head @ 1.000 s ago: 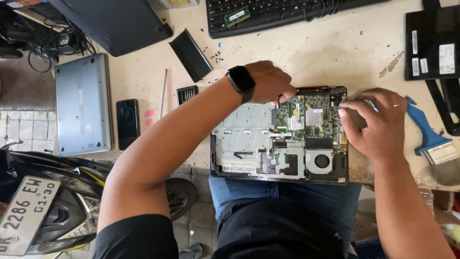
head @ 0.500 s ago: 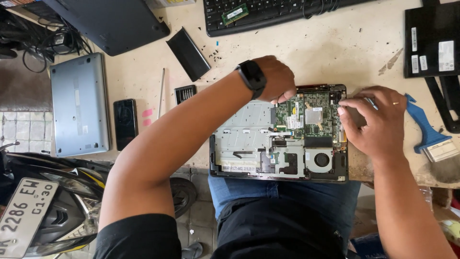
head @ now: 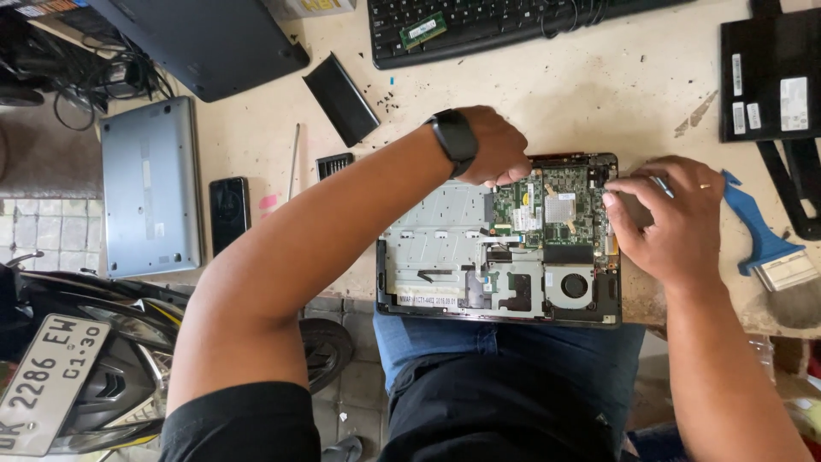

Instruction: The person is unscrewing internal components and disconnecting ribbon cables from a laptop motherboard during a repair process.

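At the near edge of a worn workbench (head: 556, 103), seen from the head camera: an opened laptop (head: 500, 252), its bottom cover off, green circuit board (head: 556, 210) and round fan (head: 573, 287) exposed, partly overhanging the bench above the knees. Left hand (head: 489, 144), wrist in a black watch (head: 453, 137), curled over the board's upper left corner, fingertips pinched down on it; what lay under them, impossible to tell. Right hand (head: 671, 218), ring on one finger, closed around a thin tool (head: 663, 184) at the laptop's right edge, thumb and forefinger pressed against the board's side. Just right of that hand, a blue-handled brush (head: 765, 244). Farther back, a black keyboard (head: 513, 26) with a memory stick (head: 423, 30) on its keys. To the left, well apart, a silver laptop (head: 150, 184), a dark phone (head: 229, 212), a black battery (head: 340, 98) and a small bit holder (head: 333, 164).
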